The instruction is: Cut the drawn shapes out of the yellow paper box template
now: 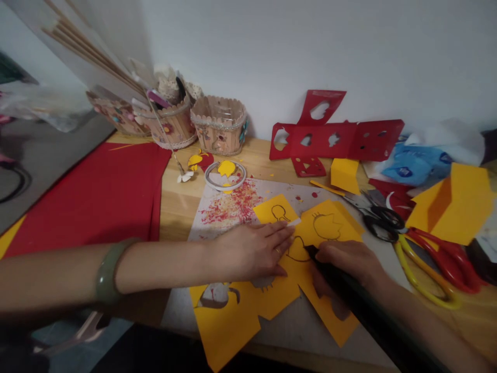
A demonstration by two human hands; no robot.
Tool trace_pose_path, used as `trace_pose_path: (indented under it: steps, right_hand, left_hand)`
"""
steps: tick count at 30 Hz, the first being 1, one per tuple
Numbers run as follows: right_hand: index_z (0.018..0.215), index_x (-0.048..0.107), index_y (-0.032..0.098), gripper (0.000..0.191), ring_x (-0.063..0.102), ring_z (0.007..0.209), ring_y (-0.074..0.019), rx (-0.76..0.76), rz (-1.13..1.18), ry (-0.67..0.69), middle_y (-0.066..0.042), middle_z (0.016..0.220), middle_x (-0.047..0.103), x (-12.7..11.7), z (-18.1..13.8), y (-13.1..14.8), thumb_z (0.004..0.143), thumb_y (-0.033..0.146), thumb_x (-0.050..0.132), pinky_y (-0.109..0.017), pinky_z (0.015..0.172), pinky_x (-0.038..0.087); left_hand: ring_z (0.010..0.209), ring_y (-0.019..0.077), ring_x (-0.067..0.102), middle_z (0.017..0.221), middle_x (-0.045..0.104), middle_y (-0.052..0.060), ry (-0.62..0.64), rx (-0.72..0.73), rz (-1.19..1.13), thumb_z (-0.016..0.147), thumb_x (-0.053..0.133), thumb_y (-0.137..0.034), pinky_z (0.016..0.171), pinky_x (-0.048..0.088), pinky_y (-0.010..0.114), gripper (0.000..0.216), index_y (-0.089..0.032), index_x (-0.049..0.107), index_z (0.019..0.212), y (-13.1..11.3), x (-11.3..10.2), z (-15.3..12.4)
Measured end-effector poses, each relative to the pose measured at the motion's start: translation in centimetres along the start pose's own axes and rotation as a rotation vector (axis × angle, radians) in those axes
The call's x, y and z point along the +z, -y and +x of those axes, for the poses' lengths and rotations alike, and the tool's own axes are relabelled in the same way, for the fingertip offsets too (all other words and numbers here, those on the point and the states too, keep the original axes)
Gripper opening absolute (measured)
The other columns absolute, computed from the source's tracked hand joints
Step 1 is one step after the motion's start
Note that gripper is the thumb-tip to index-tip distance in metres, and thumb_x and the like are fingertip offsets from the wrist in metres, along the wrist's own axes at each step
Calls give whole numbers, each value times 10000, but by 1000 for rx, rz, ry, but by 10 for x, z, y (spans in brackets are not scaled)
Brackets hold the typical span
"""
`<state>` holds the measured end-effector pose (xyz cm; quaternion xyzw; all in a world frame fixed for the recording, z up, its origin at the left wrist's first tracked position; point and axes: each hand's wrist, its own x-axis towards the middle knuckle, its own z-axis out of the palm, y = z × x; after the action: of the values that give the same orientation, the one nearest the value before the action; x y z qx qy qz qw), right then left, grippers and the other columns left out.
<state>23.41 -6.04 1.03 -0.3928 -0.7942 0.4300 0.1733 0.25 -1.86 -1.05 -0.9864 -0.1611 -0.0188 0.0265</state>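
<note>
My left hand (252, 251) lies flat with its fingers stretched out, pressing on a yellow card (277, 303). Dark outlines are drawn on this card, partly covered by my fingers. Gripped in my right hand (349, 264) is a long black pen-shaped tool (349, 290); its tip touches or nearly touches an outline beside my left fingertips. Another yellow card (326, 220) with a crown-topped outline sits above my right hand. A cut-out yellow card (229, 331) hangs over the table's front edge. Beneath the cards lies a grey board (298, 331).
Black scissors (382, 220), red-handled scissors (450, 259) and a folded yellow card (454, 207) lie right. A red cut-out card box (330, 140) leans on the wall. Red sheets (93, 197) lie left. Baskets (219, 124) and a tape roll (225, 176) stand behind.
</note>
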Motion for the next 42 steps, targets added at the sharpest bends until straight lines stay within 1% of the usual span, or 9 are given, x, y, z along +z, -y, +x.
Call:
trace_pose_path:
  steps: [4, 8, 13, 16, 21, 24, 28, 36, 42]
  right_hand:
    - [623, 474, 219, 249, 603, 511, -126, 101, 31, -4, 18, 568, 642, 1, 1, 5, 869, 192, 452, -240, 509, 449]
    - [768, 535, 218, 61, 600, 509, -146, 175, -2, -45, 22, 587, 629, 2, 0, 4, 814, 185, 511, -259, 497, 463]
    - [942, 583, 238, 173, 616, 657, -159, 55, -191, -38, 0, 784, 672, -6, 3, -4, 791, 157, 560, -272, 603, 479]
    - [951, 588, 241, 131, 624, 692, -169, 32, -144, -77, -9, 813, 674, -14, 9, -4, 834, 227, 529, -278, 612, 478]
    - [904, 588, 243, 144, 604, 752, -184, 100, -8, -158, -18, 860, 649, -18, 11, 0, 862, 374, 544, -295, 648, 478]
    - [916, 587, 254, 120, 592, 722, -168, 142, -26, -176, -1, 832, 632, -14, 7, -2, 881, 360, 543, -295, 664, 471]
    - [960, 582, 267, 120, 609, 781, -175, 132, -46, -158, -2, 879, 641, -12, 3, -7, 889, 354, 540, -297, 699, 472]
    - [906, 573, 235, 70, 567, 566, -128, 6, -122, -91, 15, 711, 634, -18, 8, -18, 844, 227, 543, -237, 517, 440]
    - [914, 568, 231, 97, 625, 671, -164, -42, -119, -59, -19, 793, 684, -21, 7, -22, 840, 251, 507, -254, 566, 475]
  left_hand:
    - [1358, 239, 372, 1427, 434, 123, 26, 9, 6, 967, 380, -526, 999, 424, 312, 597, -82, 464, 1357, 0, -2, 0]
    - [1351, 230, 384, 1451, 398, 121, 22, 49, -3, 964, 401, -518, 976, 436, 299, 594, -82, 455, 1363, 7, -3, 0]
    - [1370, 197, 354, 1475, 384, 57, -2, 162, -45, 961, 446, -477, 1041, 380, 346, 492, -192, 465, 1363, 38, -8, 6]
    - [1375, 205, 347, 1486, 371, 19, 25, 175, -24, 965, 504, -289, 1088, 317, 402, 355, -307, 504, 1320, 56, -17, 13]
    - [1332, 211, 414, 1395, 501, 65, -13, 120, -13, 942, 479, -137, 1054, 357, 353, 283, -206, 610, 1183, 49, -20, 19]
    - [1289, 223, 464, 1359, 534, 103, -25, 20, -73, 969, 472, -301, 1028, 385, 344, 332, -133, 565, 1240, 27, -12, 15]
    - [1343, 283, 388, 1446, 411, 167, 4, -46, -96, 912, 465, -577, 1070, 339, 397, 663, -91, 446, 1363, 8, -2, 6]
    - [1378, 290, 323, 1507, 324, 115, -28, -22, -150, 945, 424, -536, 1102, 300, 420, 619, -156, 362, 1430, 12, 2, -1]
    - [1387, 293, 300, 1487, 375, 58, -2, -13, -200, 953, 403, -532, 1111, 295, 439, 603, -167, 362, 1430, 13, -1, -1]
